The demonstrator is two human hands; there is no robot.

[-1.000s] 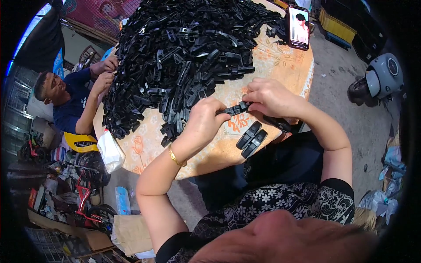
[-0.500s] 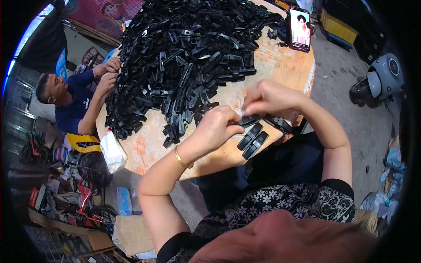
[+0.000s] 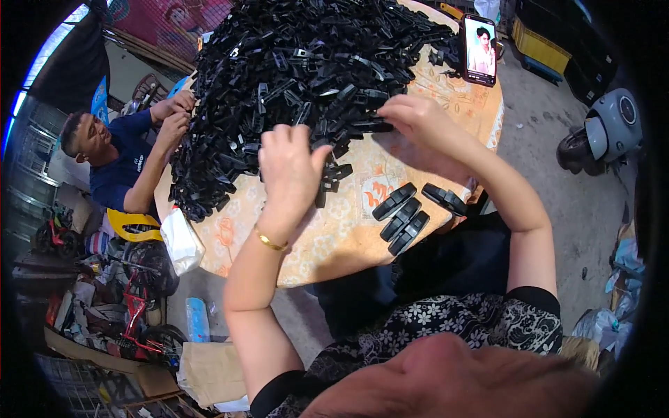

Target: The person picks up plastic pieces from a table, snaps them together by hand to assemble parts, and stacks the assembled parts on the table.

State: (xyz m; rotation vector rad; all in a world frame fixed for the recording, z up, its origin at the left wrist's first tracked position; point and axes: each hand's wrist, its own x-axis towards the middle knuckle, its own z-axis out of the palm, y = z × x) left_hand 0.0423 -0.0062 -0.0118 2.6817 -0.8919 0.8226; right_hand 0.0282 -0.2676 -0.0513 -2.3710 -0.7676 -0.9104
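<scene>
A large heap of black plastic clip-like pieces (image 3: 306, 76) covers the far and left part of the table. My left hand (image 3: 289, 166) is over the heap's near edge, fingers spread and thumb apart; whatever lies under its palm is hidden. At the heap's right edge, my right hand (image 3: 420, 120) reaches in with extended fingers, its fingertips against or just above some pieces. Close to my body, three black oval pieces (image 3: 401, 218) lie side by side in a slanted row. Another black oval piece (image 3: 444, 199) rests to their right, tilted the other way.
The round table (image 3: 327, 244) has a flowered orange cloth. A phone (image 3: 479, 50) stands at the far right, a white packet (image 3: 182, 240) at the left edge. Across on the left, a co-worker (image 3: 122, 157) handles pieces. A grey scooter (image 3: 606, 132) stands beyond the right side.
Both hands have moved away from the near edge to the heap, the left leftward and the right farther off. The oval piece that was between them now lies in the row.
</scene>
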